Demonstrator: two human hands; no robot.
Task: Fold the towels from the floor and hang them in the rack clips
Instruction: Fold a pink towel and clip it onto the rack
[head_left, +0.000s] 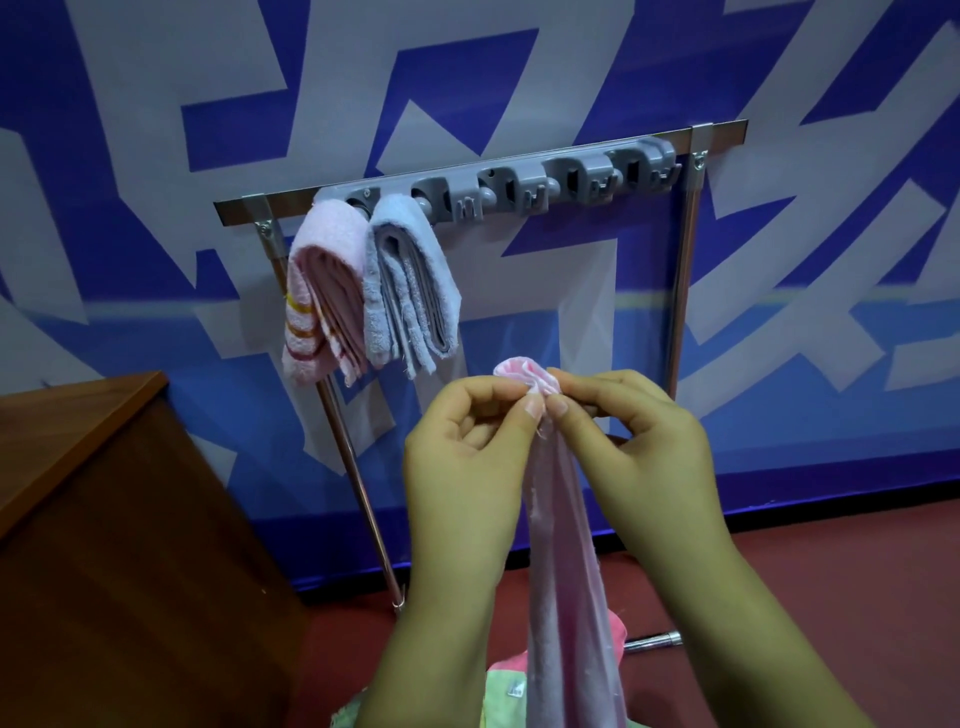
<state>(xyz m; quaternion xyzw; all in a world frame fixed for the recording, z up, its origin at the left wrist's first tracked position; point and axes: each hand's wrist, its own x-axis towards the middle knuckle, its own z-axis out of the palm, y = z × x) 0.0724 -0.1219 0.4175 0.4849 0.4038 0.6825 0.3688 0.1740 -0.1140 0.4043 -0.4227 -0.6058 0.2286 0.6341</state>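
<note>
A thin pink towel (563, 561) hangs in a long bunch in front of me. My left hand (467, 457) and my right hand (628, 431) both pinch its gathered top, which puffs out above my fingertips. Behind them stands a metal rack (680, 291) with a grey clip strip (524, 189) along its top bar. A folded pink striped towel (322, 291) hangs from the leftmost clip, and a folded pale blue towel (410, 291) hangs from the clip beside it. The clips further right hold nothing.
A brown wooden cabinet (104, 519) stands at the left, close to the rack's left leg. More cloth in pink and green (504, 686) lies on the red floor (857, 571) below my hands. A blue and white patterned wall is behind the rack.
</note>
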